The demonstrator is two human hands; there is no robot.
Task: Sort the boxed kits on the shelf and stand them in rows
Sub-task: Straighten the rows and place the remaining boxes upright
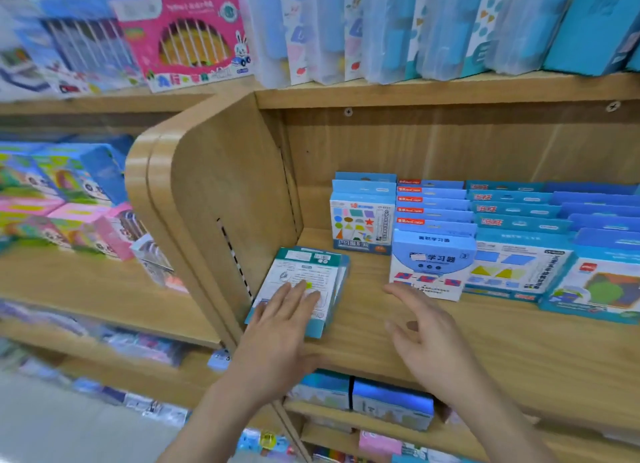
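Observation:
A small stack of teal-and-white boxed kits lies flat at the left end of the wooden shelf, back side up. My left hand rests flat on its near part, fingers spread. My right hand hovers open above the bare shelf board, fingertips close to a light blue kit that leans at the front of a row. Behind stand rows of blue kits: one with coloured shapes, one with red labels, and more to the right.
A rounded wooden side panel closes the shelf on the left. An upper shelf holds pink and blue packs. Colourful boxes fill the neighbouring bay, and blue boxes sit on the shelf below.

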